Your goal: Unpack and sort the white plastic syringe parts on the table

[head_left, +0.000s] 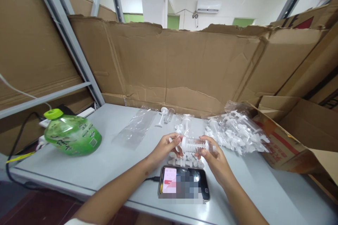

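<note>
My left hand [166,146] and my right hand [213,156] hold a clear plastic syringe [195,144] sideways between them, above the grey table [111,161]. The left fingers pinch its white plunger end; the right hand grips the barrel. Under the hands lies a small pile of white plastic pieces [185,161]. A clear bag full of syringes [235,130] lies just right of the hands. Behind them an assembled syringe [162,116] lies next to other loose parts.
A phone [184,184] on a cable lies at the near edge below my hands. A green bottle [71,134] lies on its side at left. An empty clear bag [136,126] lies centre-left. Cardboard walls [185,63] enclose the back; an open cardboard box [287,140] sits right.
</note>
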{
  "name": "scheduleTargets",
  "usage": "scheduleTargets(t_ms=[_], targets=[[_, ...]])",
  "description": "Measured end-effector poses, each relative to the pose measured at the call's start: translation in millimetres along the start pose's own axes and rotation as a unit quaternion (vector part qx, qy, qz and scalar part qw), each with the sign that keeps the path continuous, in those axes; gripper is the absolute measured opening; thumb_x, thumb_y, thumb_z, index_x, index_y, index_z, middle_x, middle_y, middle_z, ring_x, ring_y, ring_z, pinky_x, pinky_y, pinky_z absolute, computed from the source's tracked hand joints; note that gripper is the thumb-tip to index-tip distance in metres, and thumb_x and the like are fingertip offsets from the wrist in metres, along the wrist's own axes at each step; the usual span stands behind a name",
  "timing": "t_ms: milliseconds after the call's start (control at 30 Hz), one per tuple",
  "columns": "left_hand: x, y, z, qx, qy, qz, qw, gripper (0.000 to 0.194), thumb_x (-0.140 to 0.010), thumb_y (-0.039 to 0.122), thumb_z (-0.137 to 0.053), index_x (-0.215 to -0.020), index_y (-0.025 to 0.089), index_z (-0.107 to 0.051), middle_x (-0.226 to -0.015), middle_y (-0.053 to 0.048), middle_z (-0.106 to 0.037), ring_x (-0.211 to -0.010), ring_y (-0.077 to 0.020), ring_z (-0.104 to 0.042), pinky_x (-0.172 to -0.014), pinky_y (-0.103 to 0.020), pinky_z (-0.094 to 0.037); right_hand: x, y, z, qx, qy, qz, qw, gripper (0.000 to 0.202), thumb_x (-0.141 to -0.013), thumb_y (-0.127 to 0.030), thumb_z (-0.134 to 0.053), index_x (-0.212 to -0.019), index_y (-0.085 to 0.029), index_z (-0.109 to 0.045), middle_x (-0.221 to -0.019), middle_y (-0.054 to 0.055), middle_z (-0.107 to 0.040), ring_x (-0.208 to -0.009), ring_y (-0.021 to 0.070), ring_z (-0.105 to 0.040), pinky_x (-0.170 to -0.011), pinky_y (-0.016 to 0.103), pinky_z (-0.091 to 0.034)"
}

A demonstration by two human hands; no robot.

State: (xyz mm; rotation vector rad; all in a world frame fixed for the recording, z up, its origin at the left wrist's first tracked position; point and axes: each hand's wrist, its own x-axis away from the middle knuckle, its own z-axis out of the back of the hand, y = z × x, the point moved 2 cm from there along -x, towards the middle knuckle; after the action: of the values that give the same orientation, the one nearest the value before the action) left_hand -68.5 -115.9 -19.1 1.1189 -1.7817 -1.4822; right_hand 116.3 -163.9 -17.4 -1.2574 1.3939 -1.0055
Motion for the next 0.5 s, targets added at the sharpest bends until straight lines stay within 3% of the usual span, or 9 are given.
scheduleTargets(t_ms=[367,500], targets=[[3.1,14.6,0.8,-0.119,0.040,-0.076,0.989,0.038,-0.079,0.044,-0.057,-0.101,0.014,-0.063,-0.092,-0.007,-0.063,-0.064,-0.0121,-0.057,-0.062,-0.025,-0.047,-0.4,-13.3,-8.5,-0.051,0.034,-0.025,0.998,0.044,-0.067,-0.039,-0.071,-0.105,-0.023,-0.059,-0.089,0.003,-0.064,-0.063,0.0153,-0.057,-0.065,0.031,-0.044],[0.5,12.1,5.2,-0.118,0.045,-0.078,0.989,0.039,-0.079,0.045,-0.056,-0.100,0.013,-0.063,-0.078,-0.005,-0.064,-0.061,-0.0127,-0.058,-0.061,-0.025,-0.046,-1.1,-12.9,-4.4,-0.061,0.048,-0.018,0.997,0.041,-0.066,-0.038,-0.072,-0.103,-0.023,-0.060,-0.083,0.002,-0.064,-0.062,0.0148,-0.057,-0.066,0.031,-0.045]])
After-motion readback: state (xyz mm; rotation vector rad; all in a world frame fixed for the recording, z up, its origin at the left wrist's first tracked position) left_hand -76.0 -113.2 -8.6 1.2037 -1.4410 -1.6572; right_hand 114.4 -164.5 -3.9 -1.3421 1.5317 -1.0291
